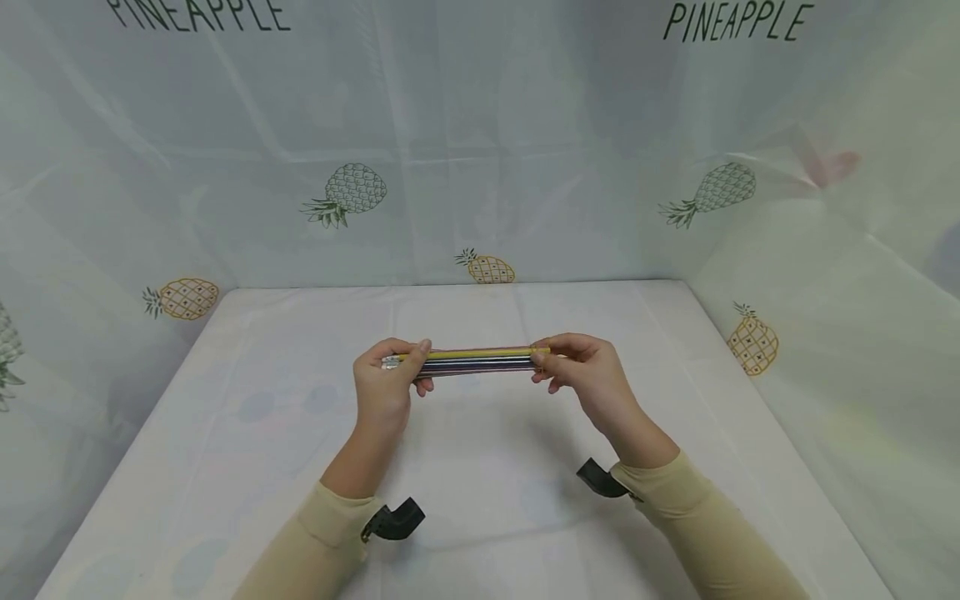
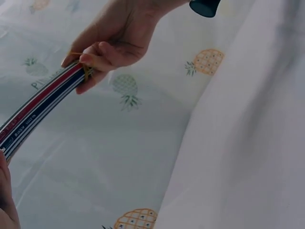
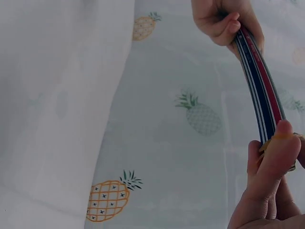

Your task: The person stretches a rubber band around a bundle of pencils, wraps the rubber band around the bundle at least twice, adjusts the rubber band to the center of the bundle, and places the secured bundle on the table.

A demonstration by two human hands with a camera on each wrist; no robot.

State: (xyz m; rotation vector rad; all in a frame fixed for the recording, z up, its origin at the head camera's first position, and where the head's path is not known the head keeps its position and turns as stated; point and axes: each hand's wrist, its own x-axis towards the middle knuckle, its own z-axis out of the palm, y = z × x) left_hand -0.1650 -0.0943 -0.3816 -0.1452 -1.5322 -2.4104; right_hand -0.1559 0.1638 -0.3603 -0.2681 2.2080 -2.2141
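A bundle of pencils (image 1: 480,362), yellow, dark striped and red, is held level above the white table. My left hand (image 1: 384,390) grips the end with the pale eraser tips, its thumb across the top. At the other end, my right hand (image 1: 596,385) pinches the bundle between thumb and fingers. A thin yellowish rubber band (image 2: 87,72) loops around that right end in the left wrist view. In the right wrist view, the band (image 3: 282,136) also passes over a right-hand finger. The pencil ends inside the right hand are mostly hidden.
The table (image 1: 300,500) has a white cover and stands below both hands. A pineapple-print curtain (image 1: 525,167) hangs behind it and along both sides. Black wrist cameras (image 1: 397,519) are strapped at the sleeve cuffs.
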